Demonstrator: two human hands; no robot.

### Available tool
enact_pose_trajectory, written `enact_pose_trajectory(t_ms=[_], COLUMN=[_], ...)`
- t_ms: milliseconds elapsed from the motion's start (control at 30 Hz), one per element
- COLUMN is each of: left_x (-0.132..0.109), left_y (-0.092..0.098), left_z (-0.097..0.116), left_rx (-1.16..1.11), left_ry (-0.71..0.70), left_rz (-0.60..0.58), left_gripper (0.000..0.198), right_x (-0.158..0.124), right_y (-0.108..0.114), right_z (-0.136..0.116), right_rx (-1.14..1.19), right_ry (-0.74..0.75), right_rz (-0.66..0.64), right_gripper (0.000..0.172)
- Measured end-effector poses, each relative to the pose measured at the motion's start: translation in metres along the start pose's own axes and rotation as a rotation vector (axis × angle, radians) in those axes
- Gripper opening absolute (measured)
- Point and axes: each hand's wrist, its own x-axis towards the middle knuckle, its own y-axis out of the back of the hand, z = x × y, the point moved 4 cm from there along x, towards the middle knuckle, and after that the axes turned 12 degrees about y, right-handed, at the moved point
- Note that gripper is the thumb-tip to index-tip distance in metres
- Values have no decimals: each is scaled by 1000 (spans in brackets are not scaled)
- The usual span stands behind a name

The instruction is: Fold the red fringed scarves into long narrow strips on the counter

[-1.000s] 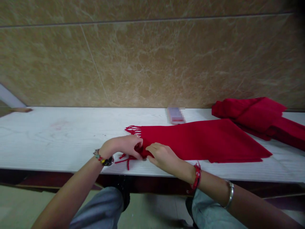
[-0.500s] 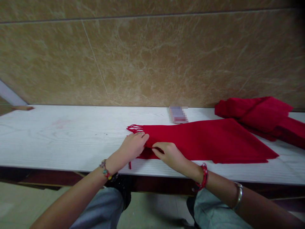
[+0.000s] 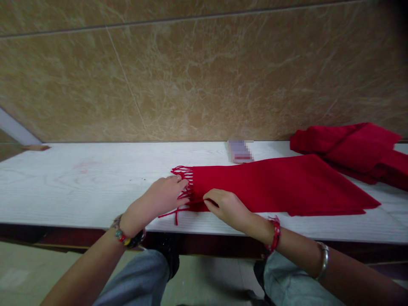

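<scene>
Both hands down at the left end of the red scarf (image 3: 270, 187), which lies flat & lengthwise on the white worktop (image 3: 79, 182), fringe (image 3: 183, 174) pointing left, far end running off to the right. Left hand (image 3: 159, 197) sits right on the fringe, fingers (image 3: 178, 185) low and loosely spread over the strands, not closed round anything; a few loose threads trail toward the near edge of the worktop. Right hand (image 3: 225, 206) is just beside it, on the scarf's near edge, thumb & forefinger apparently pinched onto the cloth, tho the grip itself is partly hidden by the knuckles. Handling-wise: looks like soft, light knit, limp, no stiffness at all, so it'll sag & crease wherever it's lifted, prob. clings a bit to the wood rather than sliding. Fringe tangles easily, so not the place to pull from; better hold is the solid cloth just inside the fringe, at both corners, w/ the weight spread. A second scarf (image 3: 350, 148) lies bunched at the back right, touching or overlapping the flat one, can't tell which. Small box (image 3: 240, 151) sits near the tiled wall (image 3: 204, 76), just behind the scarf.
</scene>
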Motion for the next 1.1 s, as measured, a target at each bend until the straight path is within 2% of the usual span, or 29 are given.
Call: enact_pose_trajectory(t_ms=[67, 133, 267, 367, 467, 533, 667, 733, 833, 933, 1000, 1033, 1100], left_x=[6, 12, 20, 24, 24, 20, 3, -4, -2, 7, 11, 13, 13], left_y=[-8, -16, -22, -20, -14, -10, 0, 5, 5, -8, -22, -28, -36], left_z=[13, 21, 28, 26, 13, -3, -35, -39, -23, -1, 6, 6, -4], left_rx=[-85, -114, -88, 7, 94, 154, 291, 309, 230, 69, -21, -51, -65], left_ry=[-59, -32, 83, 119, 121, 152, 351, 415, 308, 45, -79, -95, -25], left_rz=[14, 36, 114, 140, 150, 103, -69, -87, -35, -16, -101, -157, -236], left_gripper=[36, 36, 22, 27, 31, 31, 34, 33, 31, 37, 44, 47, 54], right_x=[1, 1, 1, -1, -2, -3, -5, -7, -8, -9, -10, -10, -11], right_y=[2, 2, 1, 0, 0, 0, -3, -5, -5, -5, -5, -4, -4], right_z=[8, 13, 13, 12, 12, 10, -2, -7, -11, -12, -10, -9, -8], right_rx=[90, 141, 151, 144, 113, 64, -80, -127, -126, -82, -51, -39, -32], right_ry=[-103, -144, -115, -109, -103, -51, 167, 234, 292, 319, 309, 303, 292], right_rz=[87, 117, 101, 87, 63, 16, -142, -186, -163, -125, -120, -123, -127], right_gripper=[14, 13, 11, 12, 13, 13, 17, 18, 19, 22, 23, 24, 24])
